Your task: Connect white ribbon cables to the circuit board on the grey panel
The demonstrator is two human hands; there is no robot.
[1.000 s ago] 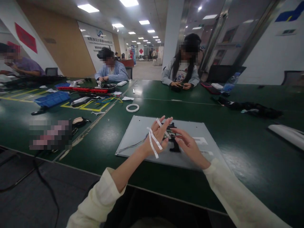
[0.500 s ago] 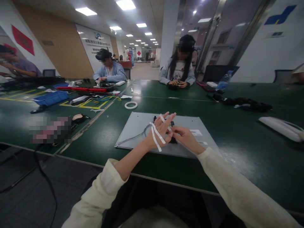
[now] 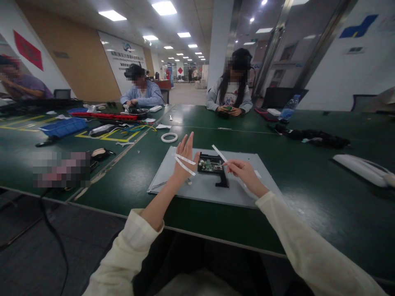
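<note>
My left hand [image 3: 184, 158] is raised over the left part of a grey metal panel [image 3: 197, 187], fingers stretched up and together, with two white tape strips [image 3: 184, 162] stuck across its back. My right hand [image 3: 242, 172] hovers over the panel's right part and pinches one end of another white tape strip [image 3: 219, 153], which slants up to the left. Between the hands, on the panel, sits a small green circuit board [image 3: 210, 165] in a black bracket [image 3: 222, 179]. Thin wires [image 3: 160, 186] run along the panel's left edge.
A white tape roll [image 3: 169, 137] lies on the green table [image 3: 308, 193] behind the panel. Two people sit across the table, another at far left. A blue tray [image 3: 63, 126], red tools, cables, a water bottle [image 3: 289, 109], black cloth and a white object [image 3: 361, 168] lie around.
My hands have moved apart. My right hand has pulled one tape strip off my left hand and holds it; the circuit board between them is now uncovered.
</note>
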